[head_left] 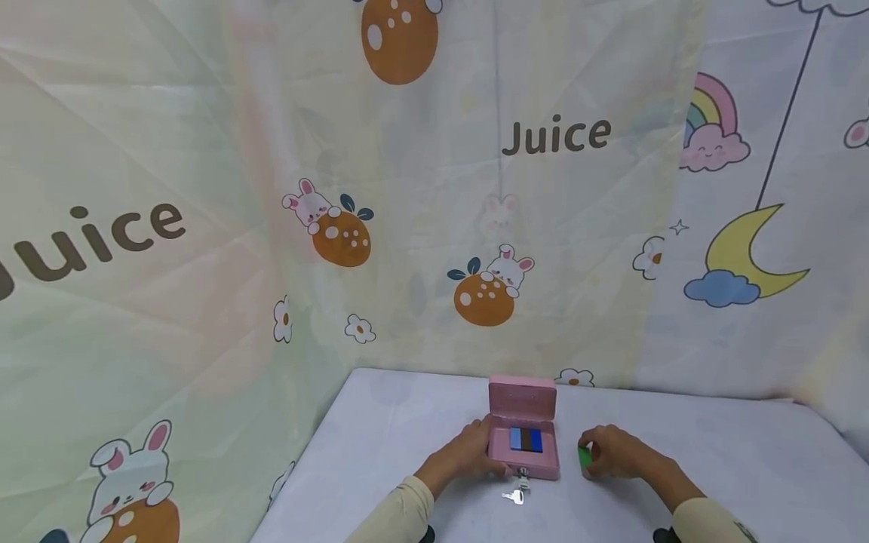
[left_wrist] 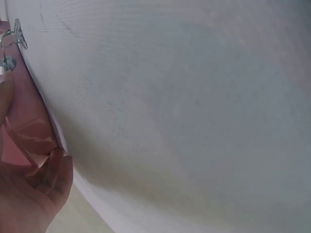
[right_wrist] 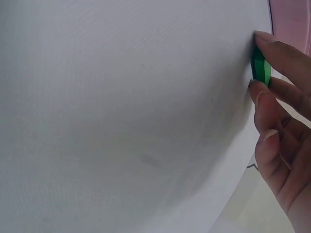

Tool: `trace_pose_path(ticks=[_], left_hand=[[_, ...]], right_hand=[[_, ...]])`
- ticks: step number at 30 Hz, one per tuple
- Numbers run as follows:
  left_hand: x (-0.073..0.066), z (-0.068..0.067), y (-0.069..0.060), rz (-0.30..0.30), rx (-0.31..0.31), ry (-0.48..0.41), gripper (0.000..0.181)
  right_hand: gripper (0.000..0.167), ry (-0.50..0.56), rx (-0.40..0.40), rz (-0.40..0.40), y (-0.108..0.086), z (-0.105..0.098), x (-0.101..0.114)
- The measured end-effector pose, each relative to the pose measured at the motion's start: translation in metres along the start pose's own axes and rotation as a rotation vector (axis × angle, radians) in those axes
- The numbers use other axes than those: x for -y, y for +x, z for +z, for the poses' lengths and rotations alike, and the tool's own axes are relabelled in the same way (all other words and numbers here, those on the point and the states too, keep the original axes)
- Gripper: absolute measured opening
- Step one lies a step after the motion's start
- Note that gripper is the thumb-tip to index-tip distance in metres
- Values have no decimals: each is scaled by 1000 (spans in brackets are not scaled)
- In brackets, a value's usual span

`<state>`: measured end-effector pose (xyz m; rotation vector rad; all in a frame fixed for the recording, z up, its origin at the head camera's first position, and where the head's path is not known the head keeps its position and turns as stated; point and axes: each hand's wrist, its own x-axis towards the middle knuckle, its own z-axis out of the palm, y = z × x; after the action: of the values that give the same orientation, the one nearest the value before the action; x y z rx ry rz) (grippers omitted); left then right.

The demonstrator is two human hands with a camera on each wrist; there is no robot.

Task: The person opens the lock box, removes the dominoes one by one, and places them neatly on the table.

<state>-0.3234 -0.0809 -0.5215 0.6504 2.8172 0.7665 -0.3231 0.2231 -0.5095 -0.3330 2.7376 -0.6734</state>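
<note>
A pink cash box [head_left: 521, 469] stands on the table with its lid [head_left: 521, 400] raised. Inside it, a light blue, a brown and a dark blue block [head_left: 536, 440] lie side by side. Keys [head_left: 517, 496] hang from the lock at its front. My left hand [head_left: 470, 450] grips the box's left side, thumb at the front; the left wrist view shows bent fingers [left_wrist: 60, 177] against the box wall. To the right of the box, my right hand [head_left: 616, 452] pinches a small green block [right_wrist: 261, 68] between thumb and fingers, at the table surface.
The white-covered table [head_left: 380, 422] extends around the box and both hands. Behind it and to the left hang printed cloth walls [head_left: 421, 188] with rabbits, oranges and lettering; the cloth at the right shows a moon [head_left: 729, 241]. The raised lid stands close to the table's back edge.
</note>
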Motion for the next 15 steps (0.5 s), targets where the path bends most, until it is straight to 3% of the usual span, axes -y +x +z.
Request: trace_pose_path(ticks=[15], left_hand=[[0,1,-1,12,-13,13,100]], right_hand=[[41,-12,1,8,-3,-2,3]])
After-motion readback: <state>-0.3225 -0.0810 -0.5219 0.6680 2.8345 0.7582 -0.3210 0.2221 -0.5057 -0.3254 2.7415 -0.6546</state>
